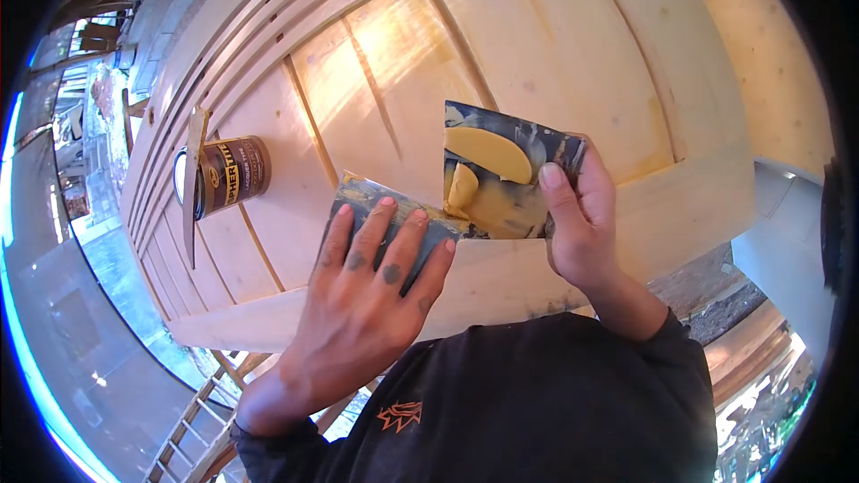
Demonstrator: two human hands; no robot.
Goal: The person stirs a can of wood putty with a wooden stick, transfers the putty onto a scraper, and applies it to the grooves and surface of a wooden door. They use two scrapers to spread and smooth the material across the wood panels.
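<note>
My left hand (362, 304) has its fingers laid over a dark, flat putty spreader (356, 190) with dried yellowish smears along its upper edge; its thumb is hidden underneath. Gripped at the right edge by my right hand (582, 228), thumb on top, is a second dark flat blade (479, 116). This one carries a smooth mound of yellow putty (490, 152) and a smaller lump. The spreader's right corner meets or overlaps the lower left corner of the putty-laden blade. Both are above a pale wooden door (555, 45) with grooved panels and yellowish patches along some grooves.
A brown can (234, 174) labelled as lacquer type lies or stands on the door at left, with a flat stick (194, 197) across its top. Another pale wooden panel (761, 54) is at the right. A ladder (192, 425) shows at lower left.
</note>
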